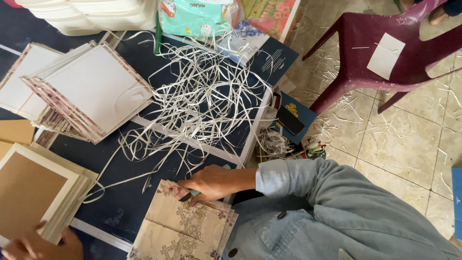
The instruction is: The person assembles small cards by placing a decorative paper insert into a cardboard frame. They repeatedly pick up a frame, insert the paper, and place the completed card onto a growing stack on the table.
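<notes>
**Right hand** (211, 183): fingers closed together over a small pale green tool (195, 193), mostly hidden under the palm. It is pressed flat on the top corner of a stack of floral-printed sheets (185, 224), which lies at the near table edge, against the denim-sleeved body.

**Left hand** (43, 244): cut off by the frame's lower edge, touching the near edge of a stack of brown-faced boards (33, 192). Whether it is clamped or merely resting cannot be told.

**Risks, as judged:** the floral stack overhangs the edge and could be fanned out or pushed off by sideways pressure. Loose white paper strips (202, 96) could be caught under the tool or dragged onto the sheets.

**Surface:** a dark blue table (120, 207), on which white-backed covers (91, 89) are piled at far left.

**Room:** a tiled floor (394, 144) littered with offcuts; a maroon plastic chair (365, 43) bearing a white card.
</notes>
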